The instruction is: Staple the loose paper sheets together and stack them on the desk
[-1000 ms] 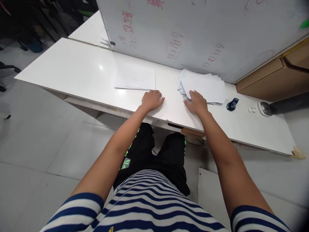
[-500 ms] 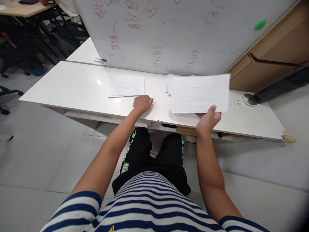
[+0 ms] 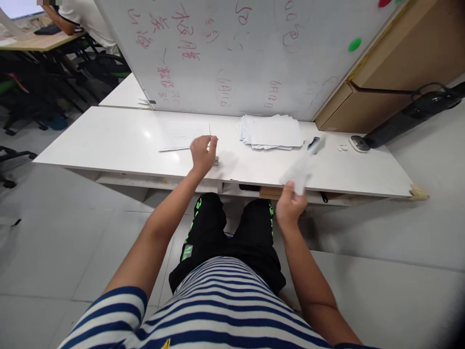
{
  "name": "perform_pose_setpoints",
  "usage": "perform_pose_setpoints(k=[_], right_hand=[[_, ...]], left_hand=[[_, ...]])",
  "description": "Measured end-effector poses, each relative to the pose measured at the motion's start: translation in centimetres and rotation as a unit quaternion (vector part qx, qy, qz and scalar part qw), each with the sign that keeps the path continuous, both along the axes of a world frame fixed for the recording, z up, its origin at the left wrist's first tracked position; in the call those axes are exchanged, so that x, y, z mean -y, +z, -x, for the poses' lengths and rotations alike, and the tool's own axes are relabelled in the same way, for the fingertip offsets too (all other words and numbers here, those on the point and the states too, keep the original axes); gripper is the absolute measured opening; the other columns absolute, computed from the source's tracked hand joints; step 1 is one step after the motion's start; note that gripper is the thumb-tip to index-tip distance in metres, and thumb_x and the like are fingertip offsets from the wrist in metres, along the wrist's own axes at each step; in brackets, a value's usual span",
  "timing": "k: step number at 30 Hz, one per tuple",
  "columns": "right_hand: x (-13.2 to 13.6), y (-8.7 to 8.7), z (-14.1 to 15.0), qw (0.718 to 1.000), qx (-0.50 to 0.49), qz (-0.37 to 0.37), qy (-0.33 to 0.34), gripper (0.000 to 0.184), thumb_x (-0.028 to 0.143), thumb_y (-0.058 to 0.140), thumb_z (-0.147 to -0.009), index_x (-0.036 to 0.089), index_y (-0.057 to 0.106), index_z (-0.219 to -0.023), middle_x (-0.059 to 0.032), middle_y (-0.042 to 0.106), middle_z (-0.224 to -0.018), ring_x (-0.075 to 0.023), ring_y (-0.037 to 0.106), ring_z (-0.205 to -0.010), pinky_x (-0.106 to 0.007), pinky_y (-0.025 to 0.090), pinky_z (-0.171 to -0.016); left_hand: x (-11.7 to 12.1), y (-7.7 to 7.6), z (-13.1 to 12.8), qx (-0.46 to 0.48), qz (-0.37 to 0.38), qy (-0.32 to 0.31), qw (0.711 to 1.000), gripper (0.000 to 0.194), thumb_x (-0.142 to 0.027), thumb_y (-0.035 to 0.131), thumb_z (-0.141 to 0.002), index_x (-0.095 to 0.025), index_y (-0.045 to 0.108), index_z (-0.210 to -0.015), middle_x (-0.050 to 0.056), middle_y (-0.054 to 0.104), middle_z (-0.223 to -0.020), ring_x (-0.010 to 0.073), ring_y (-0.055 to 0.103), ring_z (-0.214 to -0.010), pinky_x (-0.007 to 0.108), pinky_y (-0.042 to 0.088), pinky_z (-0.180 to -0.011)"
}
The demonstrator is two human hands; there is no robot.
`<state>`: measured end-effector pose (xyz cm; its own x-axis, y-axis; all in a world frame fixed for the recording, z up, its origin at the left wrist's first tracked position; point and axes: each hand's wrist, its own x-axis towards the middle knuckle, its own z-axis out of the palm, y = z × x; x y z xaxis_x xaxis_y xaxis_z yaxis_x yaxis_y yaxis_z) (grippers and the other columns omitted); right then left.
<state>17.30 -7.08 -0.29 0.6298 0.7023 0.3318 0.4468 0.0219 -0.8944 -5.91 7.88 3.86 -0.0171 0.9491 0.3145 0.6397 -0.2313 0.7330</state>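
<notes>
My right hand (image 3: 291, 206) grips some white paper sheets (image 3: 301, 169) by their near end, at the front edge of the white desk (image 3: 119, 135). The sheets are turned nearly edge-on and blurred. My left hand (image 3: 203, 151) is closed, thumb against fingers, over the near right corner of a few printed sheets (image 3: 179, 135) lying flat. What it pinches, if anything, is hidden. Beside its wrist a small pale object (image 3: 216, 161) shows, too small to name. Between and beyond the hands lies an uneven stack of paper (image 3: 272, 133).
A whiteboard (image 3: 232, 58) with red writing rises behind the desk. To the right are cardboard boxes (image 3: 363, 109), a black cylindrical object (image 3: 410, 118), small white pieces (image 3: 342, 148) and a small dark item (image 3: 314, 142). Another person (image 3: 85, 19) sits at a table far left.
The sheets in my right hand have swung from flat and facing up to nearly edge-on, uncovering the paper stack. My left hand has lifted slightly and shifted left, with the view moving too.
</notes>
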Motion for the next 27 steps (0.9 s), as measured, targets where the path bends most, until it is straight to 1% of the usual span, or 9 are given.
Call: perform_pose_setpoints(k=[2,5,10,14,16,18,20,24,27], right_hand=[[1.2,-0.7,2.2,0.984,0.122,0.035,0.121,0.048,0.037,0.041,-0.092,0.030,0.058,-0.136,-0.0082,0.054,-0.144,-0.0306,0.038,-0.144,-0.056,0.033,-0.116],[2.4,-2.0,5.1,0.924,0.257,0.060,0.278,0.052,0.022,0.041,-0.088,0.030,0.059,-0.137,-0.0066,0.052,-0.147,-0.0297,0.033,-0.147,-0.059,0.020,-0.121],[3.9,-3.5,6.3,0.863,0.306,0.102,0.388,0.057,0.027,0.052,-0.088,0.025,0.049,-0.145,-0.0105,0.035,-0.158,-0.0339,0.024,-0.150,-0.065,0.011,-0.119],[4.4,-5.2,4.1,0.907,0.177,0.052,0.379,0.041,0.022,0.045,-0.090,0.029,0.066,-0.126,-0.0070,0.050,-0.149,-0.0271,0.036,-0.145,-0.058,0.023,-0.119],[3.9,-6.2,2.5,0.970,0.066,0.023,0.232,0.035,0.024,0.045,-0.090,0.027,0.069,-0.116,-0.0084,0.056,-0.142,-0.0248,0.044,-0.140,-0.053,0.030,-0.117],[3.1,-7.1,0.8,0.991,-0.088,0.040,0.092,0.035,0.035,0.054,-0.088,0.024,0.066,-0.118,-0.0110,0.059,-0.138,-0.0256,0.052,-0.132,-0.049,0.040,-0.111],[2.3,-7.6,-0.7,0.953,-0.267,0.103,0.096,0.046,0.047,0.064,-0.080,0.020,0.064,-0.118,-0.0127,0.065,-0.128,-0.0267,0.062,-0.118,-0.045,0.052,-0.099],[1.8,-7.5,-2.3,0.821,-0.468,0.212,0.250,0.045,0.043,0.084,-0.061,0.013,0.072,-0.093,-0.0122,0.076,-0.093,-0.0244,0.072,-0.081,-0.036,0.060,-0.074],[2.3,-7.2,-2.1,0.824,-0.476,0.203,0.232,0.043,0.038,0.088,-0.058,0.014,0.074,-0.090,-0.0098,0.077,-0.085,-0.0226,0.072,-0.075,-0.034,0.060,-0.072]], left_hand=[[3.8,1.0,-1.5,0.135,0.078,-0.094,0.983,0.055,-0.058,0.024,-0.101,-0.022,0.059,-0.122,0.009,0.063,-0.129,0.0223,0.053,-0.126,0.038,0.041,-0.103],[8.9,0.7,-3.4,0.283,0.235,-0.255,0.894,0.056,-0.064,0.050,-0.091,-0.022,0.056,-0.128,0.010,0.065,-0.127,0.0264,0.057,-0.123,0.039,0.045,-0.101],[11.1,-2.8,-3.3,0.461,0.333,-0.208,0.796,0.056,-0.053,0.069,-0.083,-0.019,0.055,-0.125,0.011,0.068,-0.123,0.0263,0.065,-0.112,0.037,0.049,-0.097],[9.5,-5.4,-1.8,0.449,0.377,-0.180,0.790,0.055,-0.057,0.071,-0.079,-0.015,0.064,-0.114,0.011,0.074,-0.111,0.0279,0.068,-0.106,0.038,0.051,-0.095],[8.7,-5.9,-1.1,0.420,0.426,-0.189,0.779,0.056,-0.062,0.069,-0.079,-0.015,0.068,-0.109,0.011,0.076,-0.104,0.0289,0.070,-0.101,0.039,0.052,-0.093],[8.0,-6.0,-0.5,0.387,0.474,-0.217,0.760,0.058,-0.066,0.065,-0.079,-0.016,0.070,-0.109,0.011,0.076,-0.104,0.0290,0.071,-0.100,0.038,0.054,-0.090],[7.4,-6.0,-0.3,0.356,0.507,-0.243,0.746,0.060,-0.068,0.063,-0.080,-0.018,0.070,-0.111,0.011,0.076,-0.105,0.0285,0.071,-0.099,0.036,0.055,-0.088],[6.4,-6.0,-0.7,0.319,0.525,-0.260,0.745,0.070,-0.079,0.052,-0.079,-0.022,0.069,-0.114,0.009,0.076,-0.105,0.0285,0.070,-0.101,0.036,0.055,-0.088],[6.9,-5.5,-1.0,0.349,0.454,-0.225,0.788,0.086,-0.087,0.027,-0.081,-0.022,0.066,-0.120,0.012,0.074,-0.111,0.0316,0.066,-0.112,0.040,0.054,-0.092]])
